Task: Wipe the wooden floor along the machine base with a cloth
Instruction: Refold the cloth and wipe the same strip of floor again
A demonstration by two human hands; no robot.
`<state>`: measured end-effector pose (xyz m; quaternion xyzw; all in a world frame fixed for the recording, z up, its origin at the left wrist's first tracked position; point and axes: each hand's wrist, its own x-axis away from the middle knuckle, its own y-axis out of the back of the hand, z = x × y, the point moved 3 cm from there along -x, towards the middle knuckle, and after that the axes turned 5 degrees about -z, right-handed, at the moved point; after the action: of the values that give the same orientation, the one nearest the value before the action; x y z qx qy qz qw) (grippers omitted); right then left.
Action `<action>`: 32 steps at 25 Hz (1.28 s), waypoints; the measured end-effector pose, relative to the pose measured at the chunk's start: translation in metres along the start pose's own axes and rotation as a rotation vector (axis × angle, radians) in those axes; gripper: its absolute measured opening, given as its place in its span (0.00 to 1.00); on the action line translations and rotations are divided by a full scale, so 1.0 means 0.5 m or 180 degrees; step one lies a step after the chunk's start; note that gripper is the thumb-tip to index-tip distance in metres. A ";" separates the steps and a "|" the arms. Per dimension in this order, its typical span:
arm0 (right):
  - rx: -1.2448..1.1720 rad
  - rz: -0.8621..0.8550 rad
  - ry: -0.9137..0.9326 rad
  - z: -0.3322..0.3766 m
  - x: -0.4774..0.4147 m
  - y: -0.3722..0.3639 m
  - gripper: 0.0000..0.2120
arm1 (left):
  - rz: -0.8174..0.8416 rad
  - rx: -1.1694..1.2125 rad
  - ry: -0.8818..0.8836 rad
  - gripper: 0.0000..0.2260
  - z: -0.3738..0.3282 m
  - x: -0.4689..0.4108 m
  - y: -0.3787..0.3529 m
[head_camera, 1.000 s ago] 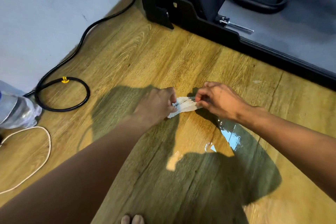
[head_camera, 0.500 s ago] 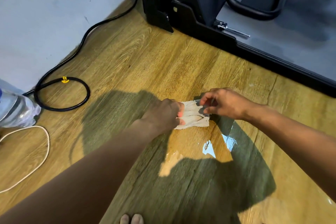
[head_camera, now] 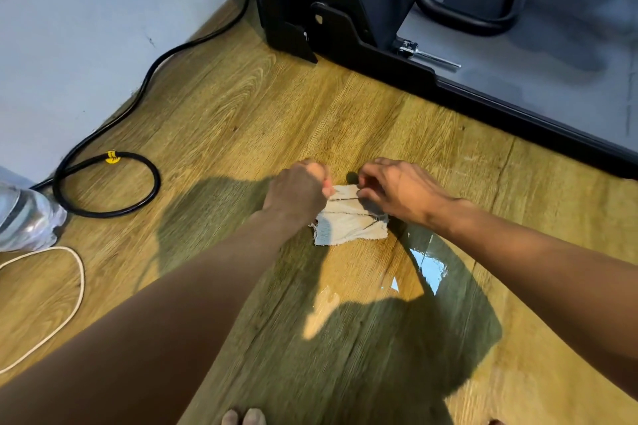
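the small pale cloth [head_camera: 348,224] lies flat on the wooden floor [head_camera: 241,107], out in front of the black machine base [head_camera: 379,55] and well apart from it, with bare boards between the two. its near edge is frayed and a couple of dark lines cross its surface.

both hands are down on the cloth's far edge. the left hand [head_camera: 297,191] is curled into a loose fist and pinches the cloth at its far left corner. the right hand [head_camera: 404,193] reaches in from the other side, fingers bent, and pinches the same far edge just beside the left hand, its palm hovering over the right part of the cloth. the two hands nearly meet.

just to the right of the cloth and nearer the person, a wet patch [head_camera: 428,266] shines on the boards, catching the light inside the shadow of the right arm.

the machine base runs diagonally across the upper right, with a grey deck [head_camera: 552,79] behind its black rim and a small metal pin [head_camera: 428,57] lying at the deck's edge.

over on the left, a black cable [head_camera: 156,183] follows the pale wall [head_camera: 86,28] and curls into a loop on the floor, with a yellow tag [head_camera: 112,157] on it. a thin white cord [head_camera: 82,272] loops nearer the person, and a clear plastic bottle [head_camera: 27,217] stands at the left edge, between the two loops. a few bare toes [head_camera: 243,417] show at the bottom.
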<state>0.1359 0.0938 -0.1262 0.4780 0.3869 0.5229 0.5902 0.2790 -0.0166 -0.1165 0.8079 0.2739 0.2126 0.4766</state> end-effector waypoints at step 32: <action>-0.1580 0.1680 -0.0613 0.103 0.005 0.188 0.13 | 0.2215 0.1393 0.0253 0.02 -0.054 -0.041 0.232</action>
<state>0.1623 0.0875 -0.0226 0.4507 0.0545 0.6876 0.5667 0.2748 -0.0578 -0.0032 0.9257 0.0413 0.3289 0.1823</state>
